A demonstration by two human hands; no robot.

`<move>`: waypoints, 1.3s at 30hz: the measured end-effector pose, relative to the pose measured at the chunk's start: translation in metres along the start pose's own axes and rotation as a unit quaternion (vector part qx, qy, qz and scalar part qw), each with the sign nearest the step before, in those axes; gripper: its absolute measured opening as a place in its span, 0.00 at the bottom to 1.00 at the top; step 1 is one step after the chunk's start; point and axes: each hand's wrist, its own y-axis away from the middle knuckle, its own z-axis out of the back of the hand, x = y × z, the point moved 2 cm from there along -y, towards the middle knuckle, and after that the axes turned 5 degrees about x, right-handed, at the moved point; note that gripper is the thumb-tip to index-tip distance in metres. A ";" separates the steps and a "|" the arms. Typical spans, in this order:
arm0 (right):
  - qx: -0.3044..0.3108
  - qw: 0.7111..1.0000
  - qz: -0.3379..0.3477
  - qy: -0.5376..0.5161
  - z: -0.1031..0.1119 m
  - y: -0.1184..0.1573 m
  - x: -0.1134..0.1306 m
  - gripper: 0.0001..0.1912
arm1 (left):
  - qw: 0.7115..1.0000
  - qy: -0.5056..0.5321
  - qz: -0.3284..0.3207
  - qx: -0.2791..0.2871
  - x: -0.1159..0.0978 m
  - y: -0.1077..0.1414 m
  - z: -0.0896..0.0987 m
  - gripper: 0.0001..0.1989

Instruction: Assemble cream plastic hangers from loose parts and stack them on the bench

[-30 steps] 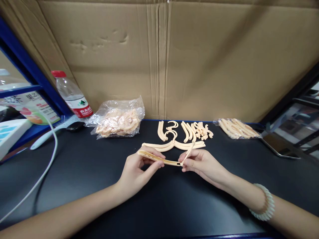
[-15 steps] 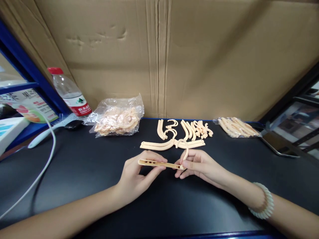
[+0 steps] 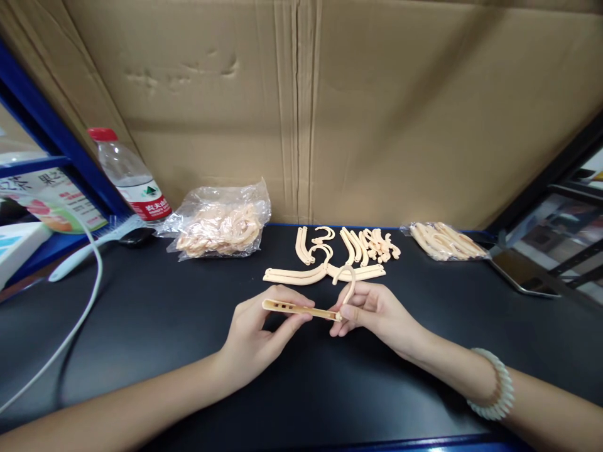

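My left hand [image 3: 268,333] pinches a beige plastic hanger arm [image 3: 287,307] between thumb and fingers, its slotted hollow side facing me. At the arm's right end, my right hand [image 3: 377,314] grips a beige hanger hook [image 3: 351,282] by its base, the curve pointing up. The hook's base meets the end of the arm; whether the two are locked together I cannot tell. Just behind my hands lies a hanger [image 3: 296,276] with a hook and two arms spread. Loose hooks [image 3: 324,235], loose arms [image 3: 353,246] and a heap of small beige pieces [image 3: 381,245] lie beyond it.
A clear bag of beige parts [image 3: 221,226] sits at the back left, beside a red-capped bottle [image 3: 136,182]. Another bag of arms [image 3: 445,241] and a phone-like slab [image 3: 522,276] are at the right. A white cable [image 3: 89,307] curves across the left. Cardboard [image 3: 424,113] stands behind.
My right thumb and the hook's base have shifted slightly left against the arm's end, and the right fingers have curled in more. My left hand keeps its hold almost unmoved.
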 end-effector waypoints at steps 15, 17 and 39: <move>-0.024 0.999 0.021 0.044 -0.006 0.002 -0.004 0.16 | 0.999 -0.034 -0.003 -0.019 -0.008 -0.003 -0.001 0.05; -0.032 0.998 0.029 0.051 -0.008 0.003 -0.004 0.16 | 0.999 -0.029 0.007 -0.024 -0.009 -0.003 -0.002 0.05; -0.075 0.994 0.061 0.043 -0.003 -0.004 -0.003 0.14 | 0.938 0.236 0.247 -0.066 0.005 -0.012 -0.007 0.10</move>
